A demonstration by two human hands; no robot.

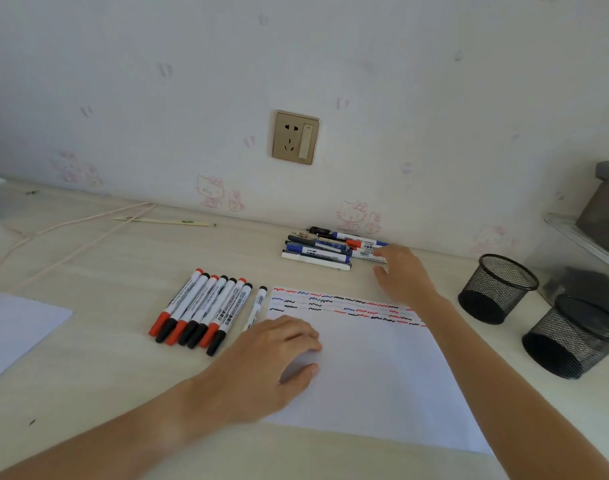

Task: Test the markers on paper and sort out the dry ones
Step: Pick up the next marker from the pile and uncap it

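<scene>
Fetching the next marker: right hand (401, 271) reaching, fingers spread and empty, at pile (330, 249) by wall. Left hand (272, 355) flat on paper (372, 375). Next: pinch one, uncap.

My left hand (272, 355) lies flat, palm down, fingers relaxed and pointing right. My right hand (401, 275) reaches forward, arm extended, fingers loosely spread.

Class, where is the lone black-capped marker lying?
The lone marker lies between the marker row and the paper's left edge, just beyond the left hand.
</scene>
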